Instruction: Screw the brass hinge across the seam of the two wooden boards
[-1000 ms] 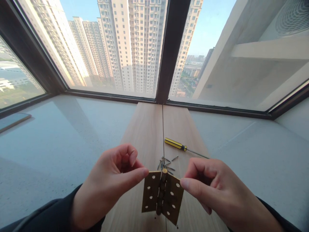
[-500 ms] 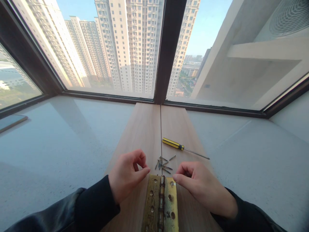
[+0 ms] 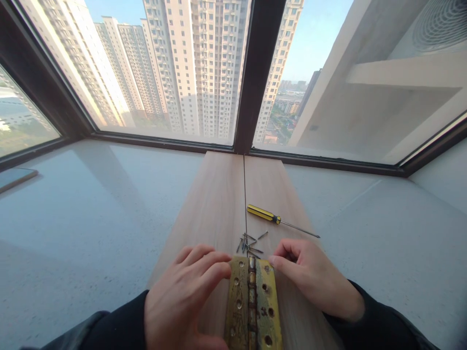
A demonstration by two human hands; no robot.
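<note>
1. Pale stone sill [image 3: 91, 204] below the window; it carries everything listed.
2. Two wooden boards [image 3: 215, 204], laid edge to edge, with a dark seam down the middle.
3. Left hand [image 3: 182, 301]: flat and spread, gripping nothing, fingertips resting on the upper left corner of the hinge.
4. Right hand [image 3: 314, 277]: loosely curled, index tip on the upper right corner. The thumb is hidden, so whether it pinches the corner cannot be told.
5. Brass hinge [image 3: 251, 306]: opened flat across the seam at the near end of the boards, knuckle along the seam. It looks rigid and fairly heavy for its size. The tarnished leaves are probably smooth and liable to swing, so it is best held by both outer leaf edges.
6. Yellow-handled screwdriver [image 3: 263, 214], beyond the hinge and apart from both hands.
7. Loose screws [image 3: 250, 243], clustered just beyond the hinge. They are light and apt to roll.
</note>
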